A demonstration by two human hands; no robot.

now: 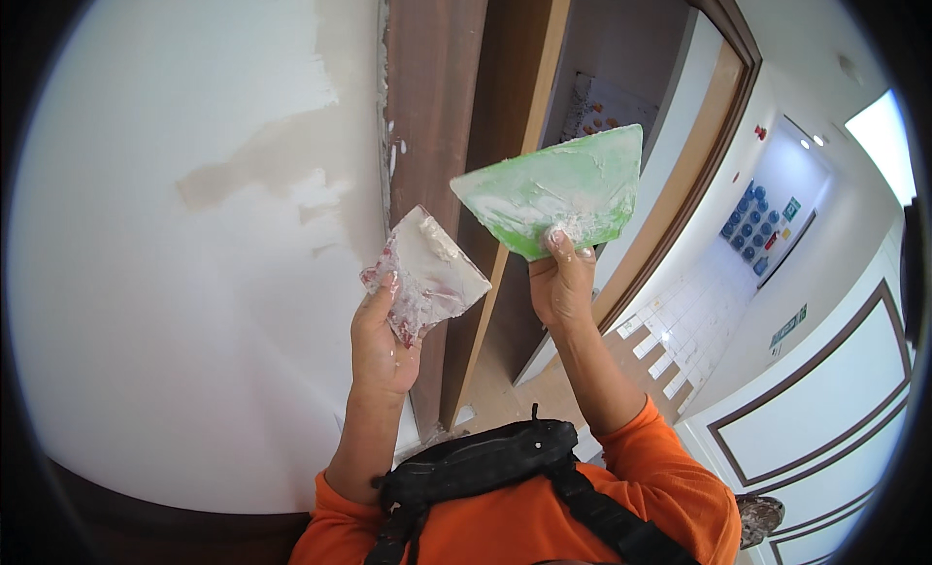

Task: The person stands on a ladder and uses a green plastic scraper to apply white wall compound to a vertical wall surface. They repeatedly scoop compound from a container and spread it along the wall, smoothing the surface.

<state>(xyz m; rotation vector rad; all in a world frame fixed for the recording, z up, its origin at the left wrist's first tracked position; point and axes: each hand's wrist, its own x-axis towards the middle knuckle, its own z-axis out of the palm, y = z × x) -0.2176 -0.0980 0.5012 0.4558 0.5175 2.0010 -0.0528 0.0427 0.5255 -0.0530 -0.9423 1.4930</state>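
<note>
My left hand (pixel 383 347) grips a reddish putty spreader (pixel 427 274) coated in whitish putty, with a thicker ridge of it along the upper right edge. In my right hand (pixel 566 285) is a larger green putty spreader (pixel 553 191), its face smeared white and a lump of putty by my thumb. Both blades are held up side by side, a small gap apart, in front of the door frame (pixel 437 89). Damp-looking beige patches (pixel 262 162) mark the white wall (pixel 175 303) on the left. Putty flecks cling to my fingers.
An open doorway (pixel 621 41) with a wooden frame lies behind the green spreader. To the right runs a tiled corridor (pixel 694 313) with blue water bottles (pixel 752 220) stacked at its end. A black strapped pack (pixel 476 463) sits across my chest. White panels with brown trim (pixel 815 390) stand at lower right.
</note>
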